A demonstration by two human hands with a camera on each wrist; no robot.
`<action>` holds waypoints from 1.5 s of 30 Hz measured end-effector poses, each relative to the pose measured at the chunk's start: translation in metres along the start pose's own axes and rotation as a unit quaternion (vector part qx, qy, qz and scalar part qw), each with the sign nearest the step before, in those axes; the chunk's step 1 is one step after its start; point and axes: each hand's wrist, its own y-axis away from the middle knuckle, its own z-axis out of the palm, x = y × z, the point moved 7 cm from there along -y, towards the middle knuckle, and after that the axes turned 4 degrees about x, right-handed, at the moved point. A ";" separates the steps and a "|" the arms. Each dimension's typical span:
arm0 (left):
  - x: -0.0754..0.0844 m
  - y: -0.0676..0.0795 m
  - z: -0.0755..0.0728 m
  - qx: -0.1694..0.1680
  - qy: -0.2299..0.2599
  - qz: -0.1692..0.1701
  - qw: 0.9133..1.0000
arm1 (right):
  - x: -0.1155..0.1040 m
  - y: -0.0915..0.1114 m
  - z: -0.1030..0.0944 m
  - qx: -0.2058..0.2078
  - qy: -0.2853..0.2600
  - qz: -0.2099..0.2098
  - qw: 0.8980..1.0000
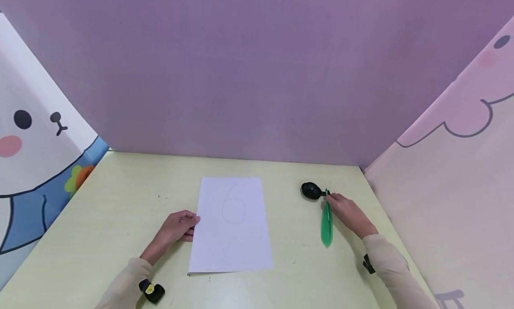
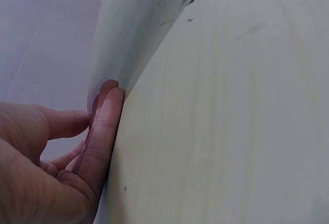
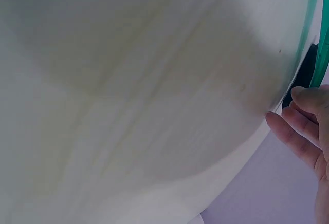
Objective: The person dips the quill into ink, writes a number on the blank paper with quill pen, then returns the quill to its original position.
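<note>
My left hand (image 1: 178, 226) holds the left edge of a white sheet of paper (image 1: 253, 244), which bears a thin drawn figure like a 6. In the left wrist view, the thumb (image 2: 67, 123) is on one side of the paper (image 2: 115, 34) and the fingers on the other; its edge lifts off the table. My right hand (image 1: 351, 215) pinches the top end of a long, translucent green thing (image 1: 327, 228) with a pointed lower end. Beside those fingertips lies a glossy black oval thing (image 1: 311, 191) with a short stem, its dark part (image 3: 302, 72) also visible in the right wrist view.
The pale wood-grain table (image 1: 152, 184) carries a few small dark marks. A purple wall (image 1: 241, 77) rises behind it, with cartoon-printed panels at the left (image 1: 40, 166) and right (image 1: 453, 179). A black wrist device (image 1: 152, 292) sits on the left sleeve.
</note>
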 end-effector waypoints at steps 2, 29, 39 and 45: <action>-0.001 0.000 -0.001 0.003 -0.002 -0.002 1.000 | 0.000 0.000 0.003 -0.009 0.002 0.003 1.000; -0.006 -0.002 -0.004 -0.002 0.003 0.004 1.000 | -0.002 0.000 0.012 -0.019 0.015 -0.011 1.000; 0.001 0.000 -0.004 -0.004 0.000 0.009 1.000 | 0.000 -0.001 0.011 -0.016 -0.001 -0.007 1.000; 0.001 0.003 -0.004 -0.006 0.006 0.008 1.000 | -0.002 -0.003 0.010 -0.016 -0.005 -0.010 1.000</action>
